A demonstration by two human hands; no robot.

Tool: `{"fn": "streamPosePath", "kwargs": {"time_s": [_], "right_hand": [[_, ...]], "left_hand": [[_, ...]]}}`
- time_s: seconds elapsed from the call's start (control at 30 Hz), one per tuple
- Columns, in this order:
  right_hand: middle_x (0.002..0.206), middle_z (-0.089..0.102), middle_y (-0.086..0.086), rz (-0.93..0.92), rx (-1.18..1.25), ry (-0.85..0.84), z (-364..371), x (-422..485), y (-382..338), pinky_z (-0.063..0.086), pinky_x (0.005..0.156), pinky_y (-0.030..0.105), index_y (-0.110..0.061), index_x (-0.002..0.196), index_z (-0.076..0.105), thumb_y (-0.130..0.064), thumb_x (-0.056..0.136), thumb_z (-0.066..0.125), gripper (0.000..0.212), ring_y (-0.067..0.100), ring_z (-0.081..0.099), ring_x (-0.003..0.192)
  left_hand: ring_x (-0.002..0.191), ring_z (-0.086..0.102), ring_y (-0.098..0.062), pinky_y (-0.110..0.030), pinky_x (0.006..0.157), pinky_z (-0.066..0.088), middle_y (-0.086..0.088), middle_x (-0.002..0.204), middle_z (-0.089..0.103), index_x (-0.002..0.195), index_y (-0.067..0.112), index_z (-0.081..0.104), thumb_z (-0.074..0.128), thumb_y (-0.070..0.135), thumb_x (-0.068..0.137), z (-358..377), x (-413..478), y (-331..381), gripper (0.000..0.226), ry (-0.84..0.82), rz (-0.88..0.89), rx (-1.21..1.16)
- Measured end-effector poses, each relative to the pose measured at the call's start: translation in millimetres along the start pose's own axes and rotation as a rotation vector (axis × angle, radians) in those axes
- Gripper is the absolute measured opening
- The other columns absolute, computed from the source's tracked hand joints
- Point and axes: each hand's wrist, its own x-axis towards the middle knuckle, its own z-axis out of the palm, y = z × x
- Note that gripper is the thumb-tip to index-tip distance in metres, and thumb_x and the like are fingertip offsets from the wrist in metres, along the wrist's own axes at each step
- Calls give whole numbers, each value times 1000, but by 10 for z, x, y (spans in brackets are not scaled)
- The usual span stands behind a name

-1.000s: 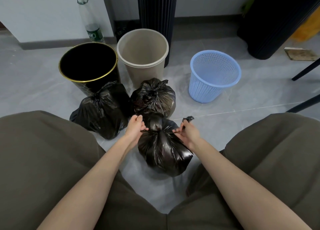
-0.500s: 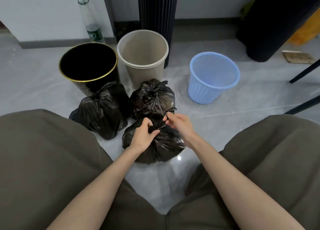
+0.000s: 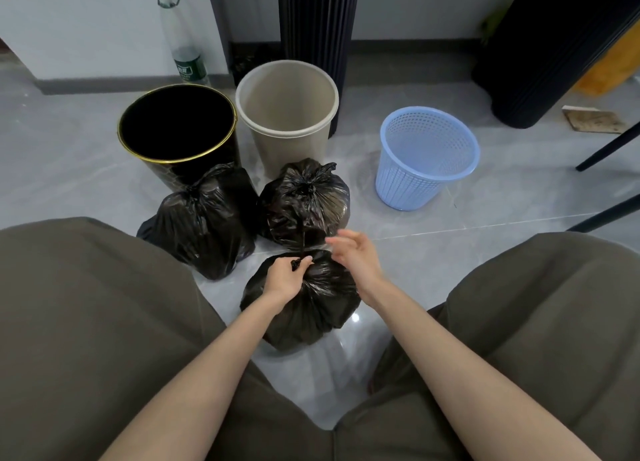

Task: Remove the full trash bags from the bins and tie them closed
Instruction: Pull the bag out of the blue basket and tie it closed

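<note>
Bag [image 3: 313, 322] beneath hands: left hand [image 3: 285, 280] pinches tie strand, right hand [image 3: 358, 258] relaxed.

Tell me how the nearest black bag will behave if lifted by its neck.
The nearest black bag probably sags floppily; its film looks thin and wrinkled. Glossy, so likely slippery. Bulging full, it may feel weighty.
</note>
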Motion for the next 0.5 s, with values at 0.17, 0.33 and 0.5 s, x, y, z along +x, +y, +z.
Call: {"fn": "streamPosePath", "kwargs": {"time_s": [0.17, 0.33, 0.5], "right_hand": [[87, 67, -6, -14, -388, 1, 3, 6, 197, 48, 94, 28, -19, 102, 64, -13, 86, 61, 17, 12, 63, 93], [88, 67, -5, -37, -512, -72, -36, 9, 274, 46, 87, 22, -23, 98, 65, -20, 86, 63, 12, 7, 61, 88], [94, 72, 1, -50, -480, -220, -16, -13, 330, 46, 82, 20, -21, 111, 70, -18, 91, 58, 24, 5, 59, 81]], "left_hand": [[46, 51, -18, -24, 48, 35, -21, 61, 59, 102, 13, 74, 49, 31, 96, -26, -42, 99, 31, -48, -59, -241], [38, 18, -4, -15, 34, 20, 8, 49, 20, 118, 27, 62, 33, 44, 100, -59, -71, 176, 38, -165, -182, -560], [44, 18, -5, -16, 39, 22, 9, 50, 20, 131, 33, 51, 30, 46, 100, -88, -97, 203, 40, -282, -205, -602]]}}
